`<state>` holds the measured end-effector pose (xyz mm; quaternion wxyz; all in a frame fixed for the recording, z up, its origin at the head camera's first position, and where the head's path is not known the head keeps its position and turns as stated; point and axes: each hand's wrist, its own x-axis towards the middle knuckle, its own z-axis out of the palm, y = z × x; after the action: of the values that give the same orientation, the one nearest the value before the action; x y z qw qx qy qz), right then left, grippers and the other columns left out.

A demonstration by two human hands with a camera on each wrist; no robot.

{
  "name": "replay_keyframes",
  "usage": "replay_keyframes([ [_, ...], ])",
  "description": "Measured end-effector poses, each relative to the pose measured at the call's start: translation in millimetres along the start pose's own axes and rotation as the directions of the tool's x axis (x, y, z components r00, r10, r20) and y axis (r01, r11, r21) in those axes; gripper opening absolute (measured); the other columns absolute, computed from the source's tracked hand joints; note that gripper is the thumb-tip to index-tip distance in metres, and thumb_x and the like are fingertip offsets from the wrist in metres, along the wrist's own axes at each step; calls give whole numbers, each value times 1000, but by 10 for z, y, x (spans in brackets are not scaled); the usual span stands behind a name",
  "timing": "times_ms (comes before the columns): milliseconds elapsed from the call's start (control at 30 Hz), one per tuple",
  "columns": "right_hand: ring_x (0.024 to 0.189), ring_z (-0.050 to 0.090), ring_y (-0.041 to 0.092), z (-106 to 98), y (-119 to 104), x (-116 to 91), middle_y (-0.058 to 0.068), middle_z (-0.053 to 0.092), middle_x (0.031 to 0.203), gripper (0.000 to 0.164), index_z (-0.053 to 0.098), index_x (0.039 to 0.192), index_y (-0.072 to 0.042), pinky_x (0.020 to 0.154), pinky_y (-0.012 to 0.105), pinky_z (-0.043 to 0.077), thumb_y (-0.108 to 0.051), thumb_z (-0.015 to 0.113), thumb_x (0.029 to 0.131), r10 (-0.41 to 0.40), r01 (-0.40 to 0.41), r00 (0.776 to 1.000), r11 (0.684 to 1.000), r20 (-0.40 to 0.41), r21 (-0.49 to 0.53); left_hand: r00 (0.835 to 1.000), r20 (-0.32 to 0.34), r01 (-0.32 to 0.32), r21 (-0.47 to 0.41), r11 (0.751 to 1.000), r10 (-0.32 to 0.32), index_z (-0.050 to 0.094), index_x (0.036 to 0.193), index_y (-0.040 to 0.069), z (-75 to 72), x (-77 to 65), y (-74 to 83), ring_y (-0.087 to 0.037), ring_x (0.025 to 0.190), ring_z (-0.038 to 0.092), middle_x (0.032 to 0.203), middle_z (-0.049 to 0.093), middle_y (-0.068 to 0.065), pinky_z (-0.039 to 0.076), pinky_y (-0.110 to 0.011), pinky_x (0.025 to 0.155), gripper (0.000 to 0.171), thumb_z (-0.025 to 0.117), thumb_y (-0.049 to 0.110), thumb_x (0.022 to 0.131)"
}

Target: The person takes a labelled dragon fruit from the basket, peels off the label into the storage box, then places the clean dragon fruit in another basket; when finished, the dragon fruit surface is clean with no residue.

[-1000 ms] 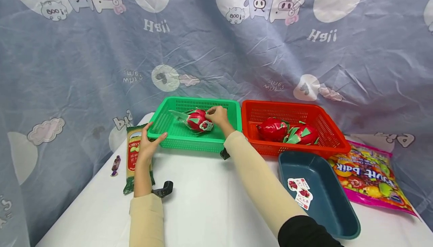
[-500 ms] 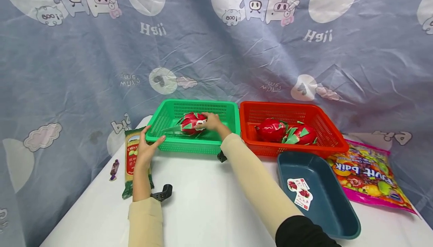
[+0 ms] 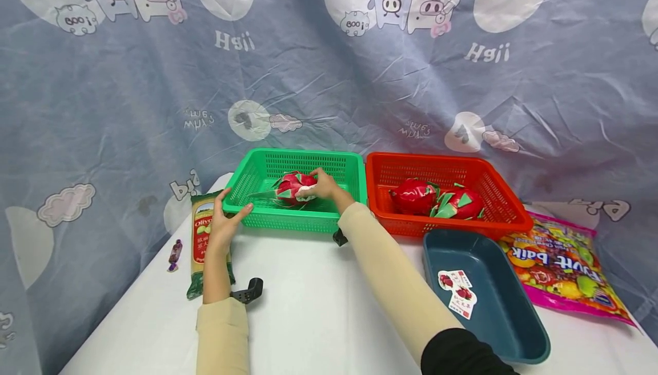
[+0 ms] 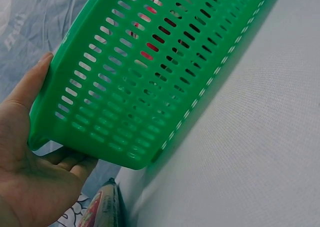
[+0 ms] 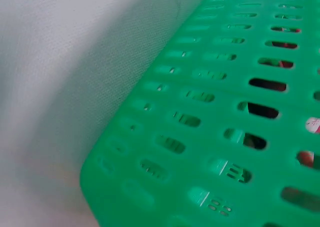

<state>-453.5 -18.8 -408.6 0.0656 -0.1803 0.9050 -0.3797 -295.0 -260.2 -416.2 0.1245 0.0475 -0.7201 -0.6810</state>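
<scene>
In the head view, a dragon fruit [image 3: 289,185] in clear wrapping lies inside the green basket [image 3: 293,220], its wrap trailing left. My right hand [image 3: 326,185] grips the fruit's right end, thumb and fingers around a white label [image 3: 307,190] that they partly cover. My left hand [image 3: 222,230] holds the basket's front left corner. From the left wrist, that hand [image 4: 37,172] has its thumb at the rim and fingers below the corner. The right wrist view has only the basket's slotted wall [image 5: 165,117]; the right hand is out of that view.
A red basket [image 3: 442,228] with two dragon fruits [image 3: 413,196] stands on the right. Before it is a blue tray [image 3: 493,306] holding printed stickers [image 3: 457,292]. A fruit candy bag [image 3: 565,266] lies far right. An Olivo packet [image 3: 199,238] and wrapped candy [image 3: 175,255] lie left.
My right hand has gone from pinching near the fruit's upper right to gripping its right end, lower down. The fruit has turned and its label is now mostly covered. My left hand stays put.
</scene>
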Motion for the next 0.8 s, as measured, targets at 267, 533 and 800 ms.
replay_keyframes([
  [267, 128, 33, 28, -1, 3, -29, 9, 33, 144, 98, 21, 148, -21, 97, 42, 39, -47, 76, 71, -47, 53, 990, 998, 133, -45, 1000, -8, 2, -8, 1000, -2, 20, 145, 24, -11, 62, -89, -33, 135, 17, 150, 13, -15, 19, -51, 107, 85, 73, 28, 80],
  [533, 108, 50, 21, -29, -37, -70, 5, 49, 127, 86, 37, 141, -20, 82, 32, 47, -43, 79, 69, -36, 33, 996, 998, 86, 47, 1000, -22, -10, 40, 999, 11, 22, 144, 33, -8, 179, -242, -31, 136, 17, 151, 13, -10, 22, -50, 106, 86, 74, 40, 76],
  [800, 103, 53, 21, -79, -207, -129, 6, 53, 120, 84, 44, 134, -18, 79, 30, 49, -40, 84, 64, -47, 59, 996, 983, -69, 175, 1000, -27, 5, 41, 999, -4, 20, 144, 34, -46, 169, -251, -32, 133, 23, 149, 16, -13, 24, -48, 105, 88, 75, 41, 75],
])
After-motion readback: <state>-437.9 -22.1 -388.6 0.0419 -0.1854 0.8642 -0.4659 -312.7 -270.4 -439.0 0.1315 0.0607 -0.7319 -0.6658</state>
